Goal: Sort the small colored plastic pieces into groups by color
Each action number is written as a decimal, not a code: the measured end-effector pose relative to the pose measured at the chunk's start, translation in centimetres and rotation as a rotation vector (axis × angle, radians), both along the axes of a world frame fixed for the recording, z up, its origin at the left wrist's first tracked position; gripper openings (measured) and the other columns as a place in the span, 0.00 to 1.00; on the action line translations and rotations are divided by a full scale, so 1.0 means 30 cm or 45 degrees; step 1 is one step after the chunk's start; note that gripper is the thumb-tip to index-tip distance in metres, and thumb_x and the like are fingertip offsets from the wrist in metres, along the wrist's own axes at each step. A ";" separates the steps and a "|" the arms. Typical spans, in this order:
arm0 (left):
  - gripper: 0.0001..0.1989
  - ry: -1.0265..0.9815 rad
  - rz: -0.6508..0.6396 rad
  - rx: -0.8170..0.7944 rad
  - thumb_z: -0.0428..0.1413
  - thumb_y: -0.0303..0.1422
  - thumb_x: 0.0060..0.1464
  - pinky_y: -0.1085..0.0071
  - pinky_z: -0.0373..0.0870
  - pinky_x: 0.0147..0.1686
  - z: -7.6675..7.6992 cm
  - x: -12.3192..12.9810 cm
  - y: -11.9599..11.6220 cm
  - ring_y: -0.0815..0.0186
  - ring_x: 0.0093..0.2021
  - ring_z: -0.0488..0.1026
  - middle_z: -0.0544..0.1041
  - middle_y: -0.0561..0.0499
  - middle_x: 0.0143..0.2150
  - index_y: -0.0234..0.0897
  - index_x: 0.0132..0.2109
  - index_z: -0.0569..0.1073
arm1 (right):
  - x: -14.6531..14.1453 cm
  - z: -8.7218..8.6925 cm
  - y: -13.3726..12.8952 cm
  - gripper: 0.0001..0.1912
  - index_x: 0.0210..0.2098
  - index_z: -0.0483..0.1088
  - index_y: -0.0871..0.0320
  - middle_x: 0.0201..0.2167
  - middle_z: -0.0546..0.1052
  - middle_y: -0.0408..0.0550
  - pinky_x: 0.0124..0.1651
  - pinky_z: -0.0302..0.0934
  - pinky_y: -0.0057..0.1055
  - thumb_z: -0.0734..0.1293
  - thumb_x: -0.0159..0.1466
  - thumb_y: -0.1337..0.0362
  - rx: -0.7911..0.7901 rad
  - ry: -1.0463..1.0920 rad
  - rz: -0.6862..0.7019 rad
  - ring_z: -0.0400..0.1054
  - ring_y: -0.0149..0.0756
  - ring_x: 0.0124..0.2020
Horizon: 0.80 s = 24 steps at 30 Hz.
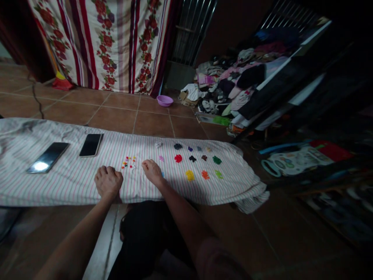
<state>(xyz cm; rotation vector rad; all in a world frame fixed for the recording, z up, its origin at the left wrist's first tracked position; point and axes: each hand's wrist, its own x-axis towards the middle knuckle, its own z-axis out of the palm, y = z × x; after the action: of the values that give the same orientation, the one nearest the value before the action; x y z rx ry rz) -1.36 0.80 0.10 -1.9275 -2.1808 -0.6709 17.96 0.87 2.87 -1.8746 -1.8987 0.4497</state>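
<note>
Small mixed-colour pieces (128,162), perhaps beads, lie scattered on the striped cloth between my two hands. My left hand (108,181) rests on the cloth left of them, its fingers curled under; anything inside is hidden. Just right of the scatter, my right hand (152,171) has its fingers pinched together, and I cannot make out what is in them. A light blue pile (162,174) is partly covered by that hand. Sorted piles stand to its right, among them red (178,158), yellow (190,175), orange (205,175) and dark green (217,160).
Two phones (91,145) lie at the left on the cloth-covered table (72,186). Beyond the table, a purple basin (164,101) sits on the tiled floor near a floral curtain (116,46). A heap of clothes (227,81) fills the back right.
</note>
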 end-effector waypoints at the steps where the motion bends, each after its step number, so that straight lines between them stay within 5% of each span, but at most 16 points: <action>1: 0.18 0.010 0.001 0.004 0.42 0.36 0.55 0.56 0.60 0.48 -0.001 0.000 -0.001 0.49 0.52 0.64 0.70 0.35 0.46 0.29 0.43 0.70 | 0.011 0.000 -0.008 0.11 0.42 0.71 0.56 0.40 0.74 0.47 0.45 0.58 0.27 0.58 0.68 0.65 -0.001 0.000 -0.006 0.67 0.33 0.42; 24: 0.19 -0.058 -0.007 0.006 0.42 0.37 0.53 0.53 0.61 0.48 0.020 0.006 -0.018 0.47 0.51 0.65 0.71 0.34 0.46 0.30 0.43 0.70 | 0.307 -0.048 -0.184 0.11 0.39 0.73 0.57 0.39 0.74 0.47 0.47 0.61 0.29 0.60 0.63 0.72 0.130 0.052 -0.262 0.67 0.34 0.43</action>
<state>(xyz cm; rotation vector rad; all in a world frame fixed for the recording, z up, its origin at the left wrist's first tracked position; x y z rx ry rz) -1.19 0.26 0.69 -1.9351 -2.1987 -0.7272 27.17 -4.66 1.42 -1.9517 -1.6488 0.3155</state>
